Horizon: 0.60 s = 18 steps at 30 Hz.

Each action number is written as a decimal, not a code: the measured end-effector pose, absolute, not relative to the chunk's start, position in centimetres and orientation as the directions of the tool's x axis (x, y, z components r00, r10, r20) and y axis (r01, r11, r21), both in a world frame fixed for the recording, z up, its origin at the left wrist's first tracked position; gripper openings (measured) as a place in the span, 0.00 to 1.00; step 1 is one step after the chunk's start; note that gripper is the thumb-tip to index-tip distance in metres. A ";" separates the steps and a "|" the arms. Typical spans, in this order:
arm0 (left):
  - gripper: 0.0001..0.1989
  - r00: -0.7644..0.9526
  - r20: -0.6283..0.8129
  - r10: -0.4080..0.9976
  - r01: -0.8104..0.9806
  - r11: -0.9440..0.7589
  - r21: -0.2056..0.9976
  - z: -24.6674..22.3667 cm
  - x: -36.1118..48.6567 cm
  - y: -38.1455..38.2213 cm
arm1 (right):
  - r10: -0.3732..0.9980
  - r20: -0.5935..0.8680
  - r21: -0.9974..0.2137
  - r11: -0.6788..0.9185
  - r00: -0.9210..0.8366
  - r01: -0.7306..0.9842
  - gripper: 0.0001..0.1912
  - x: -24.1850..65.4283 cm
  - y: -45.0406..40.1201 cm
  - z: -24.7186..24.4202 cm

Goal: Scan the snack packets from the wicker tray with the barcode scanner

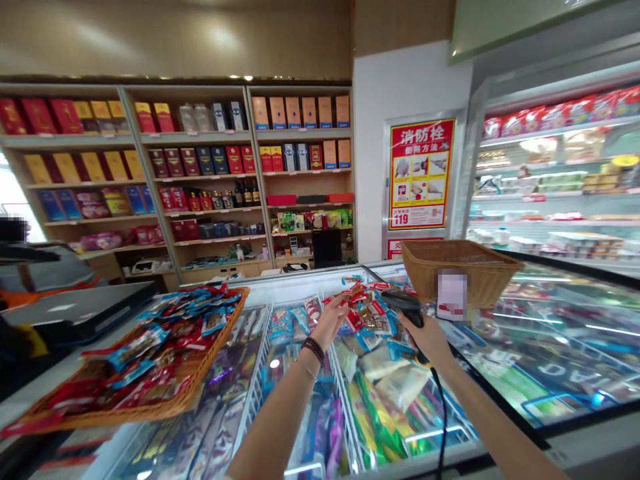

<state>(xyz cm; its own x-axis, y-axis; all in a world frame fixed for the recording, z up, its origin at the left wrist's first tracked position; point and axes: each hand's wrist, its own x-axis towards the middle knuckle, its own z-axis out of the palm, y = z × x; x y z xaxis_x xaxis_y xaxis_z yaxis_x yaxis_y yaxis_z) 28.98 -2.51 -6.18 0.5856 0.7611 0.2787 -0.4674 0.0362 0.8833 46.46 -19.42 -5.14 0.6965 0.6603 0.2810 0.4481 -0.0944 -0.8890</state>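
Observation:
My right hand (423, 337) is wrapped round a black handheld barcode scanner (404, 303), whose cable hangs down over the freezer. Its head points left, towards a loose pile of small red and blue snack packets (373, 317) on the freezer's glass top. At the pile's left edge, my left hand (333, 320) has its fingers closed on a small red snack packet (354, 293), partly hidden by the fingers. A dark beaded bracelet circles the left wrist.
A shallow wicker tray (220, 353) heaped with similar packets stands at the left, near a dark flat device (85, 307). To the right is a deep wicker basket (425, 267). Frozen goods fill the chest freezer (345, 413) below. A person (50, 267) is at far left.

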 end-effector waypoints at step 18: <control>0.12 -0.205 0.480 0.853 0.607 -0.274 0.746 -2.1 -4.0 1.4 | 0.901 0.337 -0.910 0.238 0.273 0.339 0.21 23.2 -7.5 -5.0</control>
<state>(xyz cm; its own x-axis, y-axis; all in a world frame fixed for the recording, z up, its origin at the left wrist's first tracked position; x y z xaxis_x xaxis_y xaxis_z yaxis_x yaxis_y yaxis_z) -4.00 1.45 -2.12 -0.2046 0.8529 0.4803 0.6070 -0.2744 0.7459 23.20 -7.51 -5.01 0.2727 0.9011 0.3372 0.3386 0.2382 -0.9103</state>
